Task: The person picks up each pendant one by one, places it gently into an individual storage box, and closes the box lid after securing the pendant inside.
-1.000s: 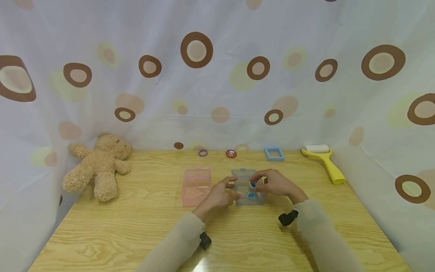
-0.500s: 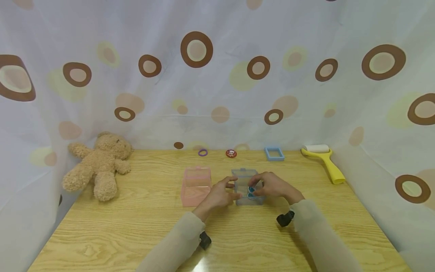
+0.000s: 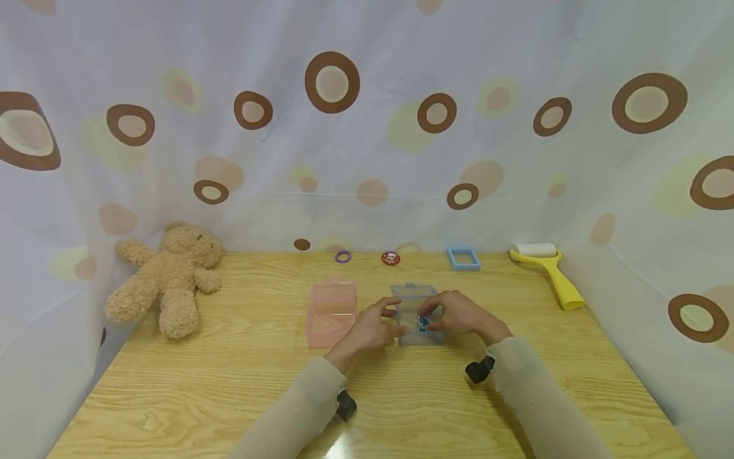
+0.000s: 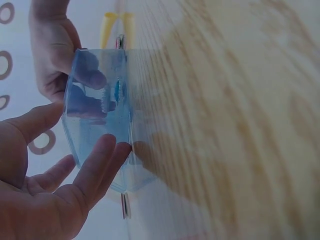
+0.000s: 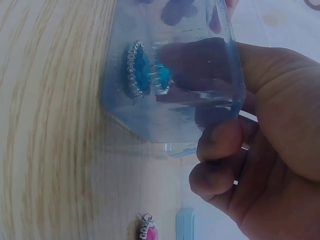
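A clear blue plastic box [image 3: 406, 319] stands on the table with its lid raised at the back. My right hand [image 3: 461, 313] reaches over its right wall and pinches a blue gem pendant [image 5: 163, 78] low inside. Another blue gem pendant [image 5: 138, 69], edged with small clear stones, lies on the box floor close beside it. My left hand [image 3: 371, 328] is at the box's left side, its extended fingertips [image 4: 104, 145] against the wall. Left of that hand stands a similar pink box [image 3: 331, 322], its lid also raised.
Along the back lie a purple ring [image 3: 343, 257], a red round disc [image 3: 391, 258], a light blue square frame [image 3: 464, 259] and a yellow-handled lint roller [image 3: 547, 268]. A teddy bear [image 3: 169, 280] leans at left. A pink gem pendant [image 5: 150, 232] lies beyond the blue box.
My right hand has lowered the blue gem pendant into the blue box, shifting slightly left and down toward the other pendant. The left hand stays in place.
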Available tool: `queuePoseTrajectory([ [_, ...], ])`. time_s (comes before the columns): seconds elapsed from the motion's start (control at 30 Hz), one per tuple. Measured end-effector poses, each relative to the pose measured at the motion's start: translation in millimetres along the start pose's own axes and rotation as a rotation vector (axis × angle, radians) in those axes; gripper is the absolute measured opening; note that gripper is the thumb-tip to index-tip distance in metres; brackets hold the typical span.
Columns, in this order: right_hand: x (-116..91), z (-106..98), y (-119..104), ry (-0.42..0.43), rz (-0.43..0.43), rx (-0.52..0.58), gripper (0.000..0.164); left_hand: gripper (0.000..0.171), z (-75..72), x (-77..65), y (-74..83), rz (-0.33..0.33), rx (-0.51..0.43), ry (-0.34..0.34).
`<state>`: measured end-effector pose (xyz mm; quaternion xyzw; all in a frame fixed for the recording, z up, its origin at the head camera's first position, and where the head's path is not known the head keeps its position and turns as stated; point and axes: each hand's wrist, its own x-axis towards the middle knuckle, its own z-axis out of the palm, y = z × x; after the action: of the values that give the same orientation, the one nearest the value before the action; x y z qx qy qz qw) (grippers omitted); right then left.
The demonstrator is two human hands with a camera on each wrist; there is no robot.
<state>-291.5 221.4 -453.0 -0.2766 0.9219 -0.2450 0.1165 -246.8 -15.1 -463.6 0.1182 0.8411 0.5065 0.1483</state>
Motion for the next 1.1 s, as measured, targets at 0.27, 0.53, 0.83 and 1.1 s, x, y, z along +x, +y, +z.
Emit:
queuePoseTrajectory([
  [0.27,-2,-1,-6,0.005,-0.006,0.003,0.024,0.067,0.2,0.1,0.2,-0.012,0.002,-0.002],
  [0.53,-3,-6,-6,0.012,0.009,0.048,0.024,0.068,0.2,-0.6,-0.1,-0.003,0.009,-0.004],
  [0.83,-5,-12,4,0.064,-0.013,0.048,0.022,0.07,-1.1,-2.0,1.8,0.016,0.029,0.008],
  [1.1,-12,-24,4,0.113,0.031,0.096,0.025,0.061,-13.7,-8.8,3.7,0.067,0.0,0.017],
])
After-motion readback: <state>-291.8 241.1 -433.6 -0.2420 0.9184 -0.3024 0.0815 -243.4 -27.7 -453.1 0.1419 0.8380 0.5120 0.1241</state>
